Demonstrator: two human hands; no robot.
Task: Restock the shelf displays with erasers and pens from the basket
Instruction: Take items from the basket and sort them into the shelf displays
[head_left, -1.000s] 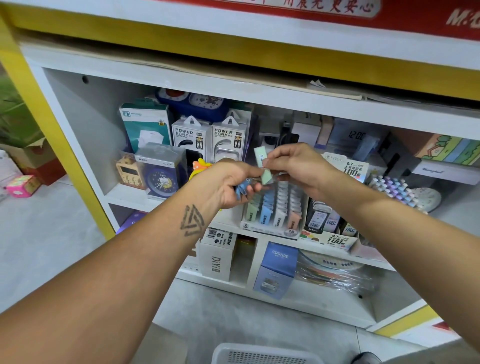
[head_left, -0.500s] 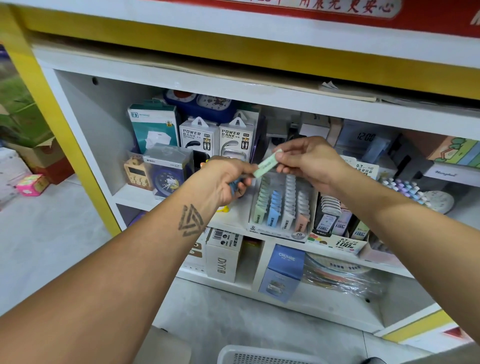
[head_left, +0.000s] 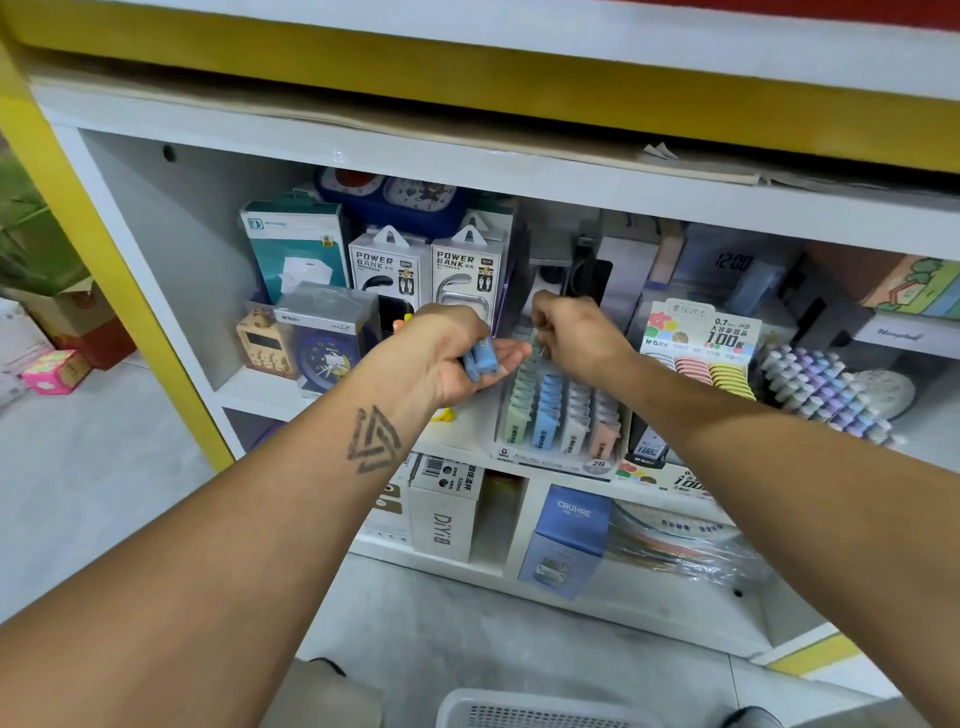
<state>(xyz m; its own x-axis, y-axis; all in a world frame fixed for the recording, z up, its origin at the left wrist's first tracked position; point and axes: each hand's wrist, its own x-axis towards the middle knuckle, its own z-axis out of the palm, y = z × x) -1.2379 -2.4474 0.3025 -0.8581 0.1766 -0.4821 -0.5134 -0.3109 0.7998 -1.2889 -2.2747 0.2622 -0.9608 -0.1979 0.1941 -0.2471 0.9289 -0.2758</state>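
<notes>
Here, the left hand (head_left: 447, 358) is curling its fingers round a small bunch of blue erasers (head_left: 480, 358), flat rectangular pieces in glossy sleeves, holding them just left of the eraser display box (head_left: 561, 415). That box is clear, hard plastic, sitting on the middle shelf (head_left: 457, 441) and showing four tidy columns of slim erasers: pale green, blue, white and peach. The right hand (head_left: 576, 338) is reaching to the far end of the green column, fingertips pinching a green eraser (head_left: 535, 345) of which only a thin edge is showing. Both forearms are stretching forward from the near edge, the left wrist turning palm-inward, a triangular tattoo showing on its forearm. Right of the box, a cardboard pencil-lead display (head_left: 701, 343) is standing with printed pastel colours, and farther right rows of rounded pastel pen caps (head_left: 821, 389) are leaning back. A white perforated plastic basket (head_left: 540, 712) is sitting on the floor at the near edge.
</notes>
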